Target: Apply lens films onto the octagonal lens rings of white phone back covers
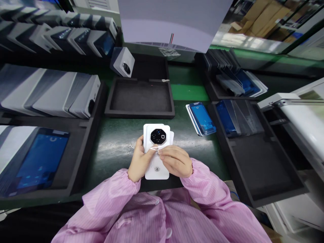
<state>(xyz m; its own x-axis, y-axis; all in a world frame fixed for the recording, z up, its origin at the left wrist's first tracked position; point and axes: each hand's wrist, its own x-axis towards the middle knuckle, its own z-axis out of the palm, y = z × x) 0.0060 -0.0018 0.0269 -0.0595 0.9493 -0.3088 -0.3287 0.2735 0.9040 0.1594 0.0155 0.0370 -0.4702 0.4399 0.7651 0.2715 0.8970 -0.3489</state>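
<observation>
My left hand (141, 159) is closed around the left side of a small stack of white phone-shaped panels (152, 173). The top panel carries a dark round camera module (158, 136) near its upper end and a small round printed mark lower down. A further white panel edge sticks out at the right. My left thumb lies across the panel's face, under the camera module. My right hand (176, 160) is pinched over the middle of the panel, its fingertips at a thin white loop (154, 148); what the loop belongs to cannot be made out.
Blue-faced phone panels (202, 118) lie on the green bench to the right. A black foam tray (108, 111) stands ahead. Rows of grey-white phone panels (50, 89) fill racks at left. More black trays (268, 168) with film-covered panels (225, 118) line the right side.
</observation>
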